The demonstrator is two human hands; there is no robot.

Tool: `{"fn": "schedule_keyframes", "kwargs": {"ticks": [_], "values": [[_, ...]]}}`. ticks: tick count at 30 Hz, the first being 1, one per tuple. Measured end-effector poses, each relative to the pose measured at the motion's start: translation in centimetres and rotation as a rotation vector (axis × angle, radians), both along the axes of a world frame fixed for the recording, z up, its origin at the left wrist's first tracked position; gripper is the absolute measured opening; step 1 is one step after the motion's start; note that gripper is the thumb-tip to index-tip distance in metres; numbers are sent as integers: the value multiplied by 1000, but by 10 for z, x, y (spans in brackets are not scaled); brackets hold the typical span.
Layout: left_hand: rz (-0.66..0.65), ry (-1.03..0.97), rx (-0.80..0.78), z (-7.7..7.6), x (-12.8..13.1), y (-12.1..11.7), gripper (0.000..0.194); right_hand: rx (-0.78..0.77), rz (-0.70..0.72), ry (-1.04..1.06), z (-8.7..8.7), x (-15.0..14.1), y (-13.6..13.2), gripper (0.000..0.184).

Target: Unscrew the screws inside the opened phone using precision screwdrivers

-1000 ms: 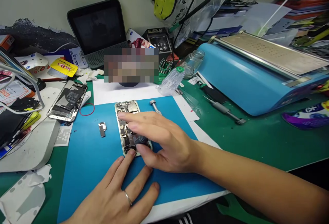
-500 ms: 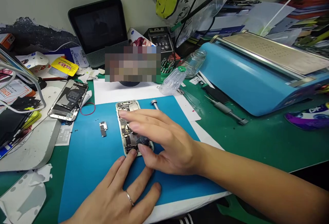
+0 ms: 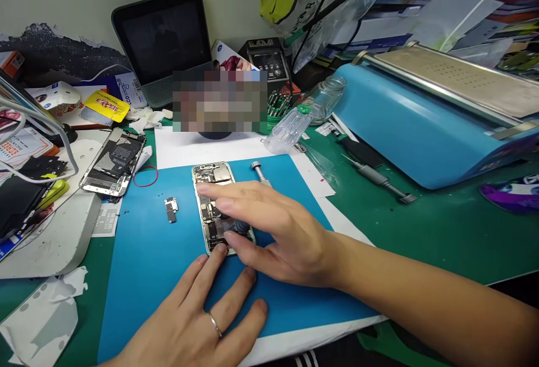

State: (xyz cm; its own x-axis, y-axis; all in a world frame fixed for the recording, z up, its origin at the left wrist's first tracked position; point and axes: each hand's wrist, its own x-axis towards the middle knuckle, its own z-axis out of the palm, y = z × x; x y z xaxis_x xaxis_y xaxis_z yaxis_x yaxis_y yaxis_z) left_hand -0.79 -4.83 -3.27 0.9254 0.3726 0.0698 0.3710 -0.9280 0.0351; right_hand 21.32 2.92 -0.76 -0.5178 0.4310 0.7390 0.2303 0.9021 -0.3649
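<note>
An opened phone [image 3: 210, 174] with bare inner parts lies on the blue mat [image 3: 143, 277]. My left hand [image 3: 202, 311], with a ring on one finger, spreads its fingers and rests two fingertips by the phone's bottom edge. Over the phone reaches my right hand [image 3: 286, 232], palm down, index and middle fingers stretched out and thumb apart from them. Under it shows a small dark rounded thing [image 3: 240, 226] whose kind I cannot tell. A grey screwdriver [image 3: 257, 169] is partly hidden behind that hand. Left of the phone lies a small metal-and-black phone part [image 3: 170, 209].
Another opened phone [image 3: 113, 162] rests on a white stand at left, near a red rubber band [image 3: 145, 176]. Right of the mat lie a second screwdriver [image 3: 374, 176] and a large blue machine [image 3: 404, 131]. A screen device [image 3: 164, 41], a glass jar [image 3: 326, 100] and a plastic bottle [image 3: 290, 128] stand behind.
The whole view has shifted slightly, with things appearing a little further right. My right thumb has moved slightly away from the dark thing. My left hand keeps its place by the phone.
</note>
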Motion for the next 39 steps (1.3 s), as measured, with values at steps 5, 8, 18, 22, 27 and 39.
{"fn": "schedule_keyframes", "kwargs": {"ticks": [5, 8, 18, 22, 27, 39], "values": [[15, -6, -29, -1, 1, -1, 70, -59, -36, 18, -4, 2, -5, 52], [19, -15, -45, -1, 1, -2, 71, -116, -47, 71, -7, 2, -8, 52], [27, -14, -57, 0, 2, -3, 68, -221, -40, 206, -11, 0, -8, 55], [28, -24, -73, 0, 2, -3, 68, -203, -85, 198, -11, 1, -8, 59], [38, -20, -94, 2, 2, -3, 67, -184, -84, 164, -11, 2, -7, 53], [37, -15, -115, 7, 4, -1, 62, -104, -66, 43, -6, 4, -5, 49]]}}
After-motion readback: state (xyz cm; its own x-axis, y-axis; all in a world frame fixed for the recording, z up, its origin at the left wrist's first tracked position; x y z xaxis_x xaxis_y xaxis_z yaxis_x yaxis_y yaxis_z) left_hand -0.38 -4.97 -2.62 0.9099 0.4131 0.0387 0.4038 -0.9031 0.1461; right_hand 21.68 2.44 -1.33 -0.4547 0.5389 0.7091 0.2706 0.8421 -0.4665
